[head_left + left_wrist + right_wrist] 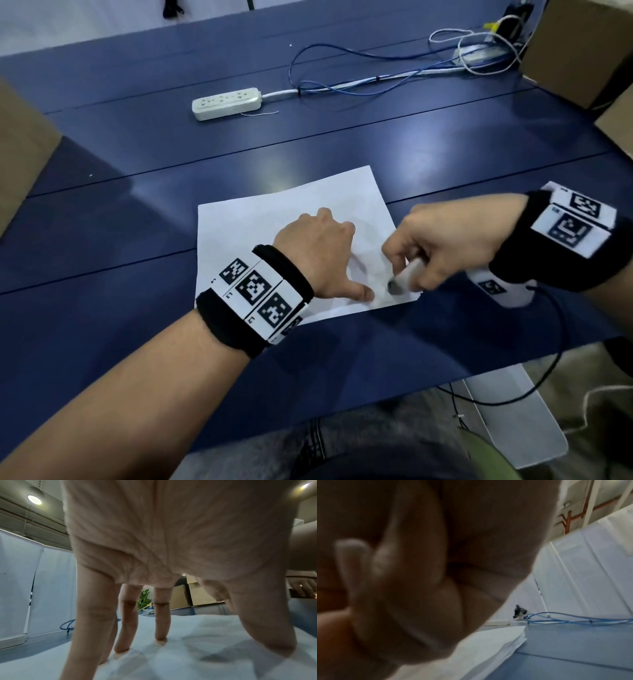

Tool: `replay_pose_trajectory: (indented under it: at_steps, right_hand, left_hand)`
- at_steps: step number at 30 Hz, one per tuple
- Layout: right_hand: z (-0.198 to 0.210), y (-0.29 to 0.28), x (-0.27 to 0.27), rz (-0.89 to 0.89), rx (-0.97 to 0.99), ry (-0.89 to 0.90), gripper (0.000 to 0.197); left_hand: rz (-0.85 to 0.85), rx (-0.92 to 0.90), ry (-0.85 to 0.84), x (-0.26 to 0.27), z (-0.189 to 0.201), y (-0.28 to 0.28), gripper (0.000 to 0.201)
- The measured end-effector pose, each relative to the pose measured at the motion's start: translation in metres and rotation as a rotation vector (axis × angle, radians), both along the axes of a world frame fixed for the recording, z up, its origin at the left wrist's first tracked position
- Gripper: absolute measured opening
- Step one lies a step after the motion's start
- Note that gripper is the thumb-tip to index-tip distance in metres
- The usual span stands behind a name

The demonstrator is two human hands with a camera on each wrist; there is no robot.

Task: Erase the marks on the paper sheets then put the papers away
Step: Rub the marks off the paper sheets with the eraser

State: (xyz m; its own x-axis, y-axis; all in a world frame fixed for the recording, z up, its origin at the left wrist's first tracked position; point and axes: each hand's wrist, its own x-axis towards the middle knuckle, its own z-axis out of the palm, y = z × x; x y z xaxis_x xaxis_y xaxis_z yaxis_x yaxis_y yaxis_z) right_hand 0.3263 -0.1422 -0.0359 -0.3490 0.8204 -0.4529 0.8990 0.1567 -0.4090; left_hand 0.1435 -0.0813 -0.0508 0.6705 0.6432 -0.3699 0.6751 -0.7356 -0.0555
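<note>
While the dark blue worktop (137, 219) fills the frame, left hand (318, 253) presses flat on paper stack (260, 222) at centre, right hand (442, 246) grips eraser (406, 277) by its lower right edge.

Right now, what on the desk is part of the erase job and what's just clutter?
In the job:
- paper sheets, stacked on the table
- eraser, gripped in the right hand, dark tip on the paper
- left hand, fingers spread, pressing the sheets flat

Lying about:
- power strip
- blue cable
- cardboard boxes
</note>
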Motion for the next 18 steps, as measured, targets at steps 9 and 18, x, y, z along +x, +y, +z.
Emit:
replay_pose_trajectory:
  at_steps: [9,18]
  right_hand:
    - [-0.001,0.009,0.005,-0.057,0.090,-0.088,0.014]
    - [-0.003,0.019,0.014,-0.094,0.178,-0.069,0.012]
  left_hand:
    - [-0.008,0.004,0.011,0.000,0.000,-0.001,0.085]
    - [-0.017,0.015,0.018,-0.001,0.000,-0.002,0.084]
